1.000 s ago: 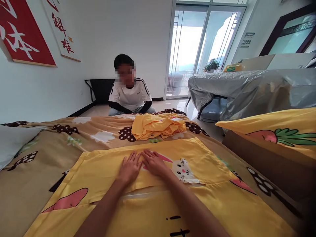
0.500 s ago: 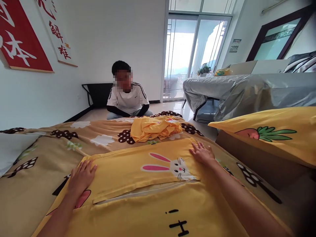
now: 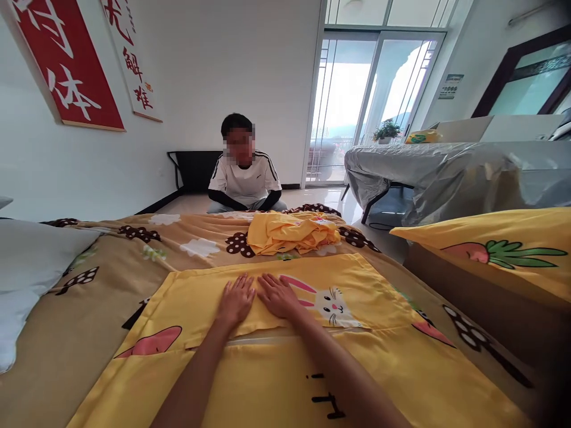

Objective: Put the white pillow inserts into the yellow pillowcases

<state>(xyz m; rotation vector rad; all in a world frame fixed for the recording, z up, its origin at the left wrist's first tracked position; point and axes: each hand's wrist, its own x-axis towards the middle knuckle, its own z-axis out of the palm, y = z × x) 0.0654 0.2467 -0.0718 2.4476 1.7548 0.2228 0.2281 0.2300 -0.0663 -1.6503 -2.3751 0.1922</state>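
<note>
Nearest us, a yellow cloth (image 3: 261,374) lies spread on a patterned blanket (image 3: 82,324), printed with black letters (image 3: 328,399), pink carrots (image 3: 156,342) and a white rabbit (image 3: 329,308). A slit (image 3: 263,340) crosses it beyond the letters, showing a pale strip. Past the slit, our left hand (image 3: 236,300) and right hand (image 3: 277,295) lie palm down, side by side on the cloth; the right covers part of a rabbit ear. Neither grip holds anything: the fingers are straight and relaxed.

We judge the cloth light, limp and smooth, perhaps slightly slippery, not fragile but quick to crease. Its far corners or the slit's edge seem the best places to take hold.

The tan blanket looks soft, with folds toward its far edge. A white pillow (image 3: 44,252) lies to our left; to our right, a yellow cushion (image 3: 526,246) sits above a brown box (image 3: 473,297). Beyond the cloth is a crumpled yellow bundle (image 3: 292,233).

Farther off, a person (image 3: 245,184) in a white shirt sits facing us, hands hidden. Plastic sheeting (image 3: 450,160) drapes furniture at right, a red scroll (image 3: 75,71) hangs at left, and daylight fills a glass door (image 3: 341,107).
</note>
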